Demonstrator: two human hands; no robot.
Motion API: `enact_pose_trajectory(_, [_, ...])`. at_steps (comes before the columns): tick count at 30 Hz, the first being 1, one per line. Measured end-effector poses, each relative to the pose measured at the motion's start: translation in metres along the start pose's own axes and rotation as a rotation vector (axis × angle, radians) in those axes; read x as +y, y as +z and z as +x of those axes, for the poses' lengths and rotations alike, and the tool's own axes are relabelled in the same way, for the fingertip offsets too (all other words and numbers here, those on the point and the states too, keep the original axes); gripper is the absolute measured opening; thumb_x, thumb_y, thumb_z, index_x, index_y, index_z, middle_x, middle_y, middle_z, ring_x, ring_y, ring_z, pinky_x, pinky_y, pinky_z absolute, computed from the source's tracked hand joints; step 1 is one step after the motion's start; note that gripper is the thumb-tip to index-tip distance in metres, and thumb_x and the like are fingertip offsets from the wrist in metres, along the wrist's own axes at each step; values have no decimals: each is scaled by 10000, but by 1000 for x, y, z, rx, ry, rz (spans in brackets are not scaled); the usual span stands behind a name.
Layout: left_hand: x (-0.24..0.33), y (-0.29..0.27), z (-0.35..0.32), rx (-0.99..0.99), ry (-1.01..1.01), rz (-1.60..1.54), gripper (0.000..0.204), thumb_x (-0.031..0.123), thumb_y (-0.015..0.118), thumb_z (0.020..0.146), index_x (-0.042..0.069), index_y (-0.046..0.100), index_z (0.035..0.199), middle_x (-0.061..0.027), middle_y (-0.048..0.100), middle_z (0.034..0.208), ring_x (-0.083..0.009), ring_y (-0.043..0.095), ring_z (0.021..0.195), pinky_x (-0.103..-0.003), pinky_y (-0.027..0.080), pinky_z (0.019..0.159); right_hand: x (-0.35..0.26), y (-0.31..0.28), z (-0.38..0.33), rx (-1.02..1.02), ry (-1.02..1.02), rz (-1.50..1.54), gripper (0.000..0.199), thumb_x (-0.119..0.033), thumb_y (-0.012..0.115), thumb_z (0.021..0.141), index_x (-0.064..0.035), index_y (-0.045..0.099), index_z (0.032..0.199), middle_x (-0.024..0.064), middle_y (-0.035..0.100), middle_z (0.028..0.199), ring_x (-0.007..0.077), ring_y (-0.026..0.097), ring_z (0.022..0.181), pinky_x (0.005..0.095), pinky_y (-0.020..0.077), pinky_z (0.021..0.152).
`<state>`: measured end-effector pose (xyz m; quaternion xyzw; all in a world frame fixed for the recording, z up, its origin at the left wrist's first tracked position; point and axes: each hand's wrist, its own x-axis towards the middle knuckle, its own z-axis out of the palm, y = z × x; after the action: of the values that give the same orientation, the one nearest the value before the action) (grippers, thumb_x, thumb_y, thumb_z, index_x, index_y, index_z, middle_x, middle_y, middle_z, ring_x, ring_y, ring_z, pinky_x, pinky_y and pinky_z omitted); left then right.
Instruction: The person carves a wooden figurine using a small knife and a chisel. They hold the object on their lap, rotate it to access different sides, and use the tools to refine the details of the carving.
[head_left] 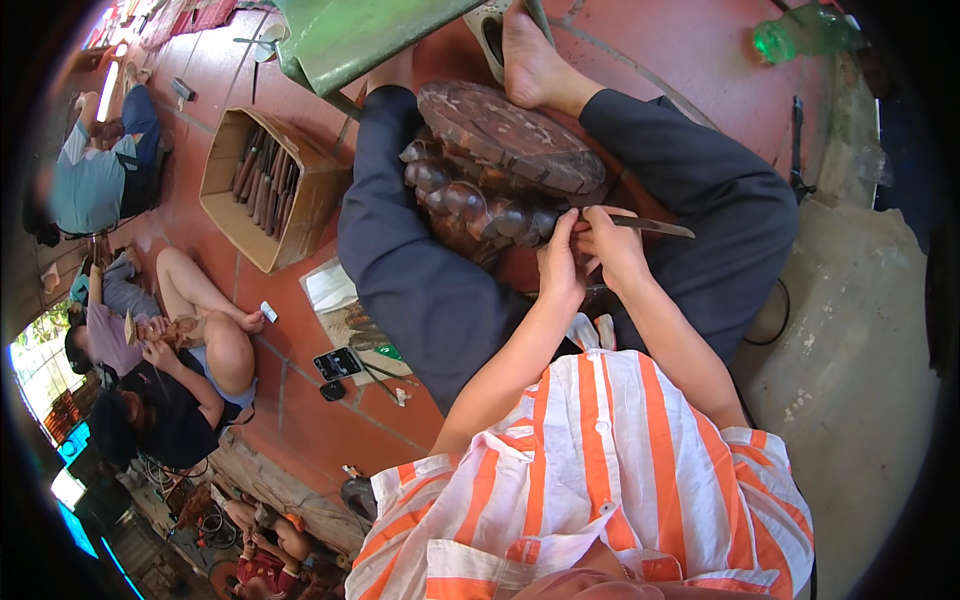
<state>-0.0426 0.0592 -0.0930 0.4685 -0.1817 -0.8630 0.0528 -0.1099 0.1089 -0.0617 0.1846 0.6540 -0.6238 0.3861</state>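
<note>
Gripping a slim metal blade, the right hand adjoins the half-curled left hand — hold unclear; brown cardboard box contains brown-handled tools.

Left of the dark wood carving, your left leg blocks you, with the cardboard box beyond; right of it stand your knife blade and right leg; the green plastic seat crowds its far side; you could pass over red tiles to its far right.
</note>
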Motion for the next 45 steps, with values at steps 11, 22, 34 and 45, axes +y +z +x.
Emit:
enact_pose_trajectory(11, [9, -3, -12, -186, -29, -230, 400, 563, 567, 858, 192, 557, 1009, 14, 568, 1021, -166, 558, 1005, -435, 454, 855, -33, 16, -16, -221, -71, -213, 225, -150, 570, 847, 48, 657, 784, 85, 631, 692, 132, 552, 614, 266, 428, 566])
enact_pose_trajectory(22, [2, 3, -6, -27, -4, -38, 350, 466, 594, 865, 133, 576, 970, -17, 589, 977, -142, 564, 946, -383, 460, 825, -11, 7, -8, 0, 73, 152, 196, -137, 589, 864, 58, 612, 877, 134, 632, 768, 198, 642, 711, 269, 505, 616])
enact_pose_trajectory(34, [-5, 2, 2, 23, 13, -66, 308, 424, 607, 880, 123, 581, 940, -2, 595, 865, -131, 594, 820, -312, 488, 705, -3, 6, -3, 18, 14, 31, 183, -137, 588, 869, 36, 628, 827, 91, 631, 761, 154, 615, 684, 263, 506, 616])
enact_pose_trajectory(45, [23, -36, -57, 106, 98, 127, 493, 401, 656, 867, 68, 467, 1178, -50, 528, 1162, -135, 510, 1078, -341, 435, 855, -3, 4, -38, -211, -704, -373, 196, -88, 540, 892, 51, 655, 967, 142, 676, 944, 206, 660, 849, 296, 505, 761])
